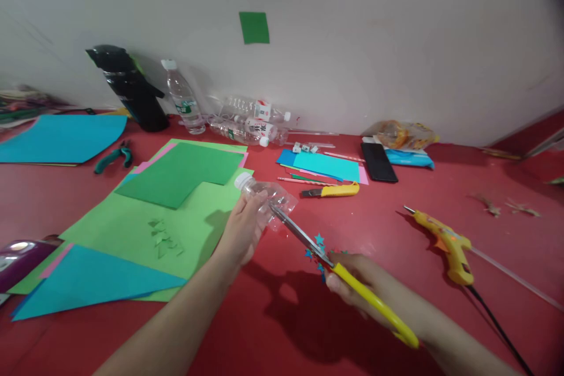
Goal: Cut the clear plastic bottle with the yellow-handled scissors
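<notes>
My left hand (243, 230) is wrapped round a clear plastic bottle top (264, 195) with a white cap, held above the red table (388, 229). My right hand (358, 281) grips yellow-handled scissors (339, 267). Their blades reach up and left, and the tips meet the cut lower edge of the bottle piece. Small blue paper stars (318, 241) lie on the table just under the blades.
Green and blue paper sheets (145, 217) lie left of my hands. A yellow utility knife (335, 190), a black phone (379, 162) and a yellow glue gun (447, 244) lie to the right. Plastic bottles (247, 123) and a black flask (132, 91) stand by the white wall. Green pliers (113, 157) rest far left.
</notes>
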A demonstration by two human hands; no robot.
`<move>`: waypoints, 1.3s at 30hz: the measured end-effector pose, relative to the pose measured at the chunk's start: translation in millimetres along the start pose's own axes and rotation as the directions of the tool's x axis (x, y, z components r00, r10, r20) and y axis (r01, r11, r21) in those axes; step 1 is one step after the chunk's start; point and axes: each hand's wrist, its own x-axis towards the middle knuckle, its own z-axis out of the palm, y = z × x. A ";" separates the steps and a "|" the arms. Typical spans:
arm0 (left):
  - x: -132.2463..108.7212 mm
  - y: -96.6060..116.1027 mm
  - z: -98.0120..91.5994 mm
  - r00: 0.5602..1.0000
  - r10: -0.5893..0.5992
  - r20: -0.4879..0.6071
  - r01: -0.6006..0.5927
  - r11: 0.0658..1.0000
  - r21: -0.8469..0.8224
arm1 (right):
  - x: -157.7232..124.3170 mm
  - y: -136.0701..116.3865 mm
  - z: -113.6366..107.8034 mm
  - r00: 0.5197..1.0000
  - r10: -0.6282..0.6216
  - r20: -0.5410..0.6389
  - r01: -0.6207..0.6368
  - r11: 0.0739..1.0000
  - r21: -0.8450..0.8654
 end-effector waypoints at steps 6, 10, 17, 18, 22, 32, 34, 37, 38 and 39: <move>2.2 0.1 -1.5 0.999 0.042 0.003 -0.042 0.999 0.007 | 2.7 3.6 1.9 1.000 0.006 -0.031 -0.007 1.000 -0.011; 2.1 0.5 -2.1 0.999 0.049 0.024 -0.049 0.999 0.011 | 3.4 3.1 2.5 0.999 -0.011 -0.048 0.008 0.999 -0.051; 1.8 2.5 -2.1 0.997 0.065 0.038 -0.066 0.997 0.042 | 4.0 0.9 3.2 0.999 0.008 -0.041 -0.008 1.000 -0.017; 1.7 2.8 -2.3 0.997 0.067 0.040 -0.069 0.996 0.048 | 3.9 2.3 3.2 0.999 0.010 -0.035 -0.010 1.000 -0.012; 1.6 1.5 -3.5 0.995 0.092 0.027 -0.093 0.994 0.063 | 2.6 9.3 3.2 0.999 -0.041 -0.027 0.040 0.998 -0.056; 1.7 -3.3 -4.2 0.997 0.072 0.009 -0.072 0.995 0.066 | 0.6 2.9 8.1 1.000 0.011 -0.023 -0.009 0.998 0.055; 2.1 -2.6 -4.8 0.997 0.082 0.013 -0.083 0.995 0.060 | 1.0 4.0 8.0 1.000 0.005 -0.016 -0.004 0.998 0.061; 2.4 -1.7 -5.4 0.995 0.095 0.023 -0.096 0.993 0.064 | 1.3 4.0 6.3 1.000 0.017 -0.006 -0.017 0.998 0.055; 2.4 -1.4 -5.5 0.995 0.098 0.025 -0.099 0.993 0.064 | 1.3 3.3 5.6 1.000 0.024 -0.001 -0.024 0.999 0.043; 2.3 -1.1 -5.6 0.995 0.100 0.029 -0.102 0.993 0.064 | 1.4 2.6 5.0 1.000 0.027 0.004 -0.027 0.999 0.031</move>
